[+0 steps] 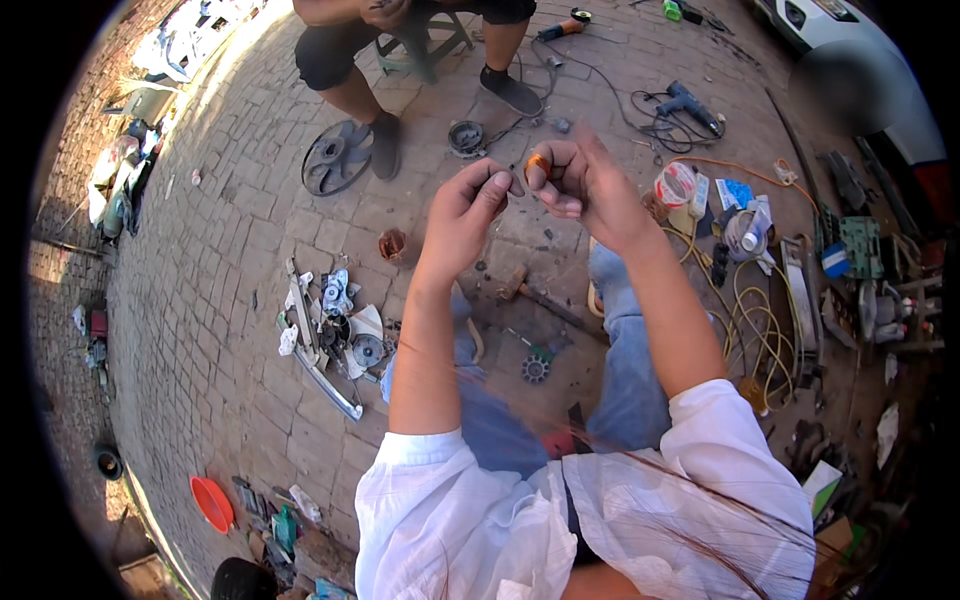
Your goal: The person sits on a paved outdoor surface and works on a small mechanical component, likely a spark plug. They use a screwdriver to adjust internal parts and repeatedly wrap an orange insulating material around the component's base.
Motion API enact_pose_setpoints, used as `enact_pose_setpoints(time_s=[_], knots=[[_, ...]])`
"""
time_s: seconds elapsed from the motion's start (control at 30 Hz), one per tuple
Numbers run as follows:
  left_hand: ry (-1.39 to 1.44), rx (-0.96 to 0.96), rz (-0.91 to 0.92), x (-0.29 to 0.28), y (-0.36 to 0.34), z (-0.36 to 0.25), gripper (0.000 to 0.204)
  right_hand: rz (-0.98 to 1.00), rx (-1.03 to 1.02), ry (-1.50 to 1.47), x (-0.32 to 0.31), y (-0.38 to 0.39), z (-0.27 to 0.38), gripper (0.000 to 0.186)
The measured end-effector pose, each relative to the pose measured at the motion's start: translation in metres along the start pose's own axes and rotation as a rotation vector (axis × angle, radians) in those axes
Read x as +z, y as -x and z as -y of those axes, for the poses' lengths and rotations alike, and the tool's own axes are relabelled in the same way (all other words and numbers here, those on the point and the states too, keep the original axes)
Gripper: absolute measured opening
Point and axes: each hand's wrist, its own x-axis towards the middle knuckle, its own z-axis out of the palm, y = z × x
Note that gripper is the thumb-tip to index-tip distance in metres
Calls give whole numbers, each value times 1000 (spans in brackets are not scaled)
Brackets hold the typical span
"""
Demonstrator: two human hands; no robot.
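Note:
My two hands are raised close together over the paving, in front of my knees. A small shiny orange-copper coil (538,165), apparently wound wire, sits at the fingertips of my right hand (590,190), whose fingers curl around it. Facing it, my left hand (470,205) is closed in a pinch between thumb and forefinger. Something dark and tiny shows at that pinch, too small to name. On the ground below lie a hammer (545,300) and a dark round toothed part (535,370).
Another person (340,55) sits opposite on a stool (425,45), near a fan blade (337,158). A heat gun (690,108) with its cord lies far right. Metal parts (335,325) are piled at left; yellow cable (745,320) tangles at right. A red basin (211,503) stands lower left.

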Motion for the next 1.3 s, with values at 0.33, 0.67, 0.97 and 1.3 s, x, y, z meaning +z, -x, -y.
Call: enact_pose_setpoints(time_s=[0.33, 0.67, 0.97, 1.3], knots=[[-18, -21, -40, -3, 1, -2, 23, -183, 48, 642, 7, 0, -13, 67], [15, -7, -101, -4, -1, 2, 22, -245, -52, 596, 14, -4, -14, 55], [-137, -40, -23, -1, -1, 6, 26, -349, -190, 605, 15, -2, -14, 51], [-100, -58, -12, 0, 0, 4, 29, -395, -168, 101, 31, -4, 5, 54]])
